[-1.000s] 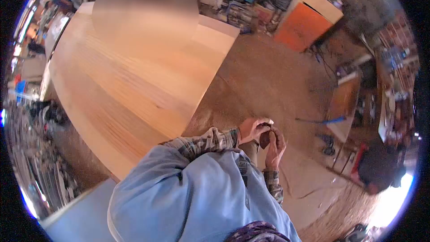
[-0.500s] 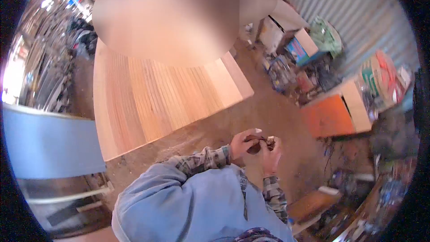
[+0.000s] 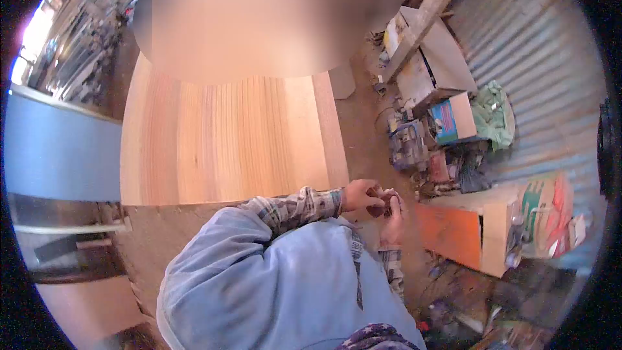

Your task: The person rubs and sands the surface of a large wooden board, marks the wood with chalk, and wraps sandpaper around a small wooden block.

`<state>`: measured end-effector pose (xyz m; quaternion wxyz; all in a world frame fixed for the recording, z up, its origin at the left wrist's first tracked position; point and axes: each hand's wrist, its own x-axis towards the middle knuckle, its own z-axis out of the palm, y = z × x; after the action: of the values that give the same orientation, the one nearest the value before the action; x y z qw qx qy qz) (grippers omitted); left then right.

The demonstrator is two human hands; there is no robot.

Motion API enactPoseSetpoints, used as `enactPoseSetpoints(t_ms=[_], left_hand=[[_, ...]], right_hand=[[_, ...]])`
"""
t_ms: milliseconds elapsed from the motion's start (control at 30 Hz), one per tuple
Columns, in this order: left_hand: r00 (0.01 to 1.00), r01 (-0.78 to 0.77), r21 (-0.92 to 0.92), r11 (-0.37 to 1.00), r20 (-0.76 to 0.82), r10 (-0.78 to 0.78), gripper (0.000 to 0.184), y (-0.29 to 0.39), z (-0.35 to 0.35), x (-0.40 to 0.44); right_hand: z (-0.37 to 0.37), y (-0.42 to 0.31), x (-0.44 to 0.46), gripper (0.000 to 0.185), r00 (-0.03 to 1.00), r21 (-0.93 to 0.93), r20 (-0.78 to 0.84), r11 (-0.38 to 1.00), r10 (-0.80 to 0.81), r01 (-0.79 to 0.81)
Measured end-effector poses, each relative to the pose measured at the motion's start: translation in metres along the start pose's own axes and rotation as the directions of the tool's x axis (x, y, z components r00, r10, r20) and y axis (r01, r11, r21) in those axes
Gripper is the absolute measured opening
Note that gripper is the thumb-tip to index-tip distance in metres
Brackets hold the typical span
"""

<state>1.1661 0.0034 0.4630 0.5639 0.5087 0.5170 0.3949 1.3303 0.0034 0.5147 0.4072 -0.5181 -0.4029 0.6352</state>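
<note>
A corrugated metal wall rises on the right, and a strip of brown floor lies between the striped wooden counter's right edge and the clutter near that wall: a small cardboard box, a green sack and, out past the near right corner, an orange panel. Off the left edge stands a pale blue panel, with piled timber behind it and bright light at the far left.
</note>
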Motion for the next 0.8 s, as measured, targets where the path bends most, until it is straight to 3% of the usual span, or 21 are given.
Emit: enactPoseSetpoints(t_ms=[100, 233, 300, 367, 433, 500, 567, 600, 700, 767, 800], left_hand=[[1.000, -0.014, 0.070, 0.997, -0.001, 0.014, 0.037, 0.002, 0.013, 0.045], [0.992, 0.016, -0.138, 0.990, -0.121, -0.033, 0.034, -0.001, 0.034, 0.106], [0.992, -0.043, -0.152, 0.987, -0.122, 0.024, 0.039, 0.011, 0.030, 0.135], [0.983, 0.011, -0.247, 0.969, -0.173, -0.055, 0.035, 0.016, 0.033, 0.155], [0.901, -0.151, -0.297, 0.943, -0.433, 0.008, 0.032, 0.025, 0.040, 0.166], [0.886, -0.124, -0.419, 0.900, -0.456, -0.090, 0.030, 0.024, 0.024, 0.169], [0.817, -0.310, -0.593, 0.743, -0.566, -0.110, 0.030, 0.015, 0.008, 0.163], [0.739, -0.334, -0.491, 0.805, -0.666, -0.100, 0.030, 0.002, 0.002, 0.160], [0.574, -0.267, -0.419, 0.868, -0.792, -0.206, 0.028, 0.015, -0.033, 0.113], [0.463, -0.316, -0.438, 0.842, -0.846, -0.266, 0.027, 0.028, -0.046, 0.079], [0.364, -0.432, -0.388, 0.814, -0.901, -0.237, 0.027, 0.017, -0.052, 0.075]], right_hand=[[-0.022, -0.021, 0.048, 0.024, 0.999, -0.080, 0.002, 0.996, 0.052, -0.051], [-0.055, -0.038, 0.135, 0.023, 0.993, -0.285, 0.046, 0.954, 0.111, -0.093], [-0.064, -0.059, 0.182, 0.023, 0.977, -0.376, 0.189, 0.927, 0.101, -0.023], [-0.052, -0.075, 0.216, 0.023, 0.944, -0.422, 0.320, 0.904, 0.080, 0.067], [-0.036, -0.109, 0.241, 0.025, 0.839, -0.446, 0.525, 0.886, 0.145, 0.126], [-0.007, -0.119, 0.272, 0.026, 0.704, -0.489, 0.671, 0.853, 0.233, 0.184], [0.030, -0.112, 0.299, 0.026, 0.491, -0.553, 0.767, 0.813, 0.412, 0.183], [0.054, -0.105, 0.302, 0.025, 0.427, -0.497, 0.830, 0.823, 0.358, 0.277], [0.135, -0.094, 0.282, 0.025, 0.327, -0.514, 0.843, 0.817, 0.426, 0.260], [0.172, -0.069, 0.262, 0.025, 0.233, -0.496, 0.864, 0.834, 0.446, 0.244], [0.189, -0.061, 0.256, 0.024, 0.168, -0.485, 0.873, 0.850, 0.458, 0.204]])
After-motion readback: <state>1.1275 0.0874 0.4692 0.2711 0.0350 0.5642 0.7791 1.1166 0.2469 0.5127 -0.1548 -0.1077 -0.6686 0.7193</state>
